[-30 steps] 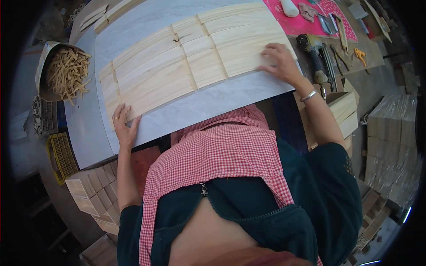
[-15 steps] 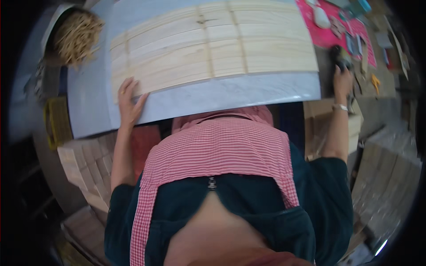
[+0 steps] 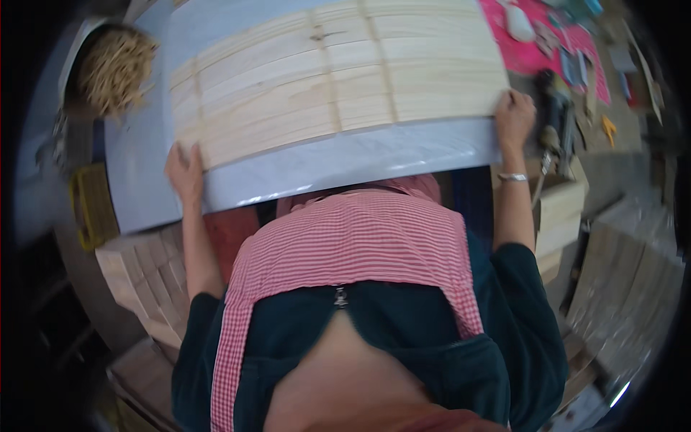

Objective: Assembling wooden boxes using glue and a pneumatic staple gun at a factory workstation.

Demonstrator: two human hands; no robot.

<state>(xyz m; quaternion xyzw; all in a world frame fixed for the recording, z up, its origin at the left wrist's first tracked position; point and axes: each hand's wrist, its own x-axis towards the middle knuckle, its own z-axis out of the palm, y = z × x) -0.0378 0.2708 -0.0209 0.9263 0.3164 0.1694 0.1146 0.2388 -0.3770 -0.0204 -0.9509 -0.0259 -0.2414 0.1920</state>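
A row of pale wooden slats (image 3: 266,93) lies side by side on the table, crossed by several darker bands or grooves. My left hand (image 3: 185,173) holds the near left corner, its thumb on the wood and its fingers along the left ends. At the near right corner, my right hand (image 3: 515,119) is closed with curled fingers against the slats' right ends. Its fingertips are partly hidden. A dark hand tool (image 3: 551,101), blurred, lies just right of my right hand.
The table (image 3: 345,155) has a glossy pale covering. At the left stands a container of thin wooden sticks (image 3: 119,72). A pink sheet (image 3: 515,54) with a white bottle (image 3: 520,25) is at the far right, near an orange tool (image 3: 609,129). Stacked wood (image 3: 144,270) sits below left.
My right hand has let go of the dark tool and moved left to the slats' right ends. My left hand has slid left and down to the corner. The slats have shifted slightly left.
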